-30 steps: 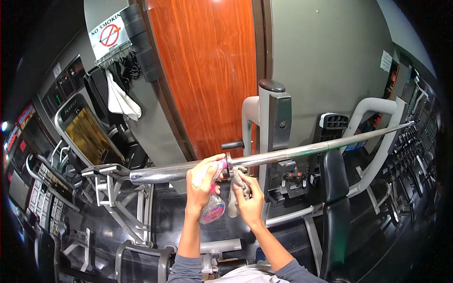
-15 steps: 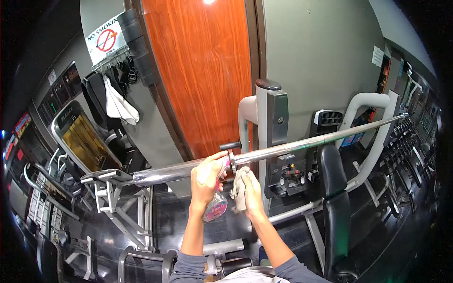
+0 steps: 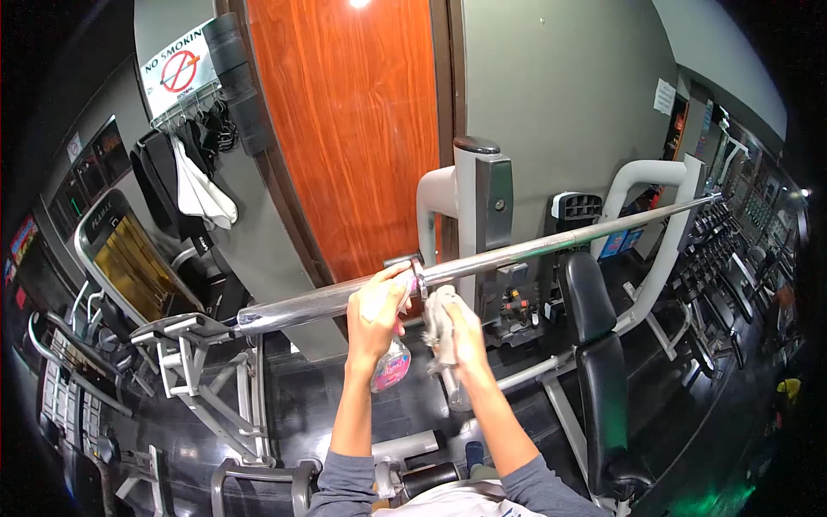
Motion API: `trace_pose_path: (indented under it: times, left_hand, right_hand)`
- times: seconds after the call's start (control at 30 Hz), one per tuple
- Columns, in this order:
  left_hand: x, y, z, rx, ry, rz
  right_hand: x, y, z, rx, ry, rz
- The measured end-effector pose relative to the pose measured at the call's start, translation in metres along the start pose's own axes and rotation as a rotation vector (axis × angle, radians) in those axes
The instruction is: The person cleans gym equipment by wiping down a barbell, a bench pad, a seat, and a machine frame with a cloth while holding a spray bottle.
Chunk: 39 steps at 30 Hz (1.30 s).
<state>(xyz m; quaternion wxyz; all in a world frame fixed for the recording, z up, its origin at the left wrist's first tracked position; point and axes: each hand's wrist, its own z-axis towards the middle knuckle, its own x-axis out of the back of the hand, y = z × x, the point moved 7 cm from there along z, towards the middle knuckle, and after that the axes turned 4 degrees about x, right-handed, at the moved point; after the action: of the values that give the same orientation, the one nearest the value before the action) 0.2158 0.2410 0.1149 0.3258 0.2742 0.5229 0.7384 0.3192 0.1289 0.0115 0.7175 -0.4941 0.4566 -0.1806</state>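
Note:
A long metal barbell runs across the view, its thick sleeve on the left and a collar near the middle. My left hand is closed around the neck of a clear spray bottle with a pink label, and lies against the bar just left of the collar. In my right hand is a crumpled greyish cloth, bunched just below the bar, right of the collar. Whether the cloth touches the bar is unclear.
A black padded bench stands at the right, beside a grey machine frame. An upright post rises behind the bar. At the left are a metal rack and hanging clothes. Dumbbells line the far right.
My right hand has turned and shifted slightly up beside the collar, with the cloth bunched differently. My left hand keeps hold of the bottle. The whole view has shifted a little.

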Motion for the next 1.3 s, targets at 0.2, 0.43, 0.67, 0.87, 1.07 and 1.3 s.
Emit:
trace_pose_path:
  times: [0.2, 0.43, 0.67, 0.87, 1.07, 1.3]
  left_hand:
    - [-0.001, 0.003, -0.003, -0.056, 0.010, -0.019]
    - [-0.004, 0.005, -0.003, -0.117, 0.019, -0.069]
    - [-0.004, 0.005, -0.001, -0.096, 0.083, -0.008]
    - [-0.014, 0.018, -0.004, -0.058, 0.080, -0.113]
    - [-0.055, 0.020, 0.000, 0.020, 0.114, -0.054]
    - [-0.066, 0.012, 0.000, -0.016, 0.289, -0.002]
  right_hand:
    - [0.044, -0.106, -0.021, 0.703, 0.095, -0.592]
    - [-0.019, -0.167, 0.011, 0.770, -0.203, -1.649]
    - [-0.064, -0.155, 0.037, 0.837, -0.742, -1.494]
    - [-0.010, -0.205, 0.075, 0.575, -0.918, -1.691]
    - [-0.044, -0.174, 0.069, 0.843, -1.221, -1.262]
    - [-0.005, -0.208, 0.071, 0.904, -1.408, -1.439]
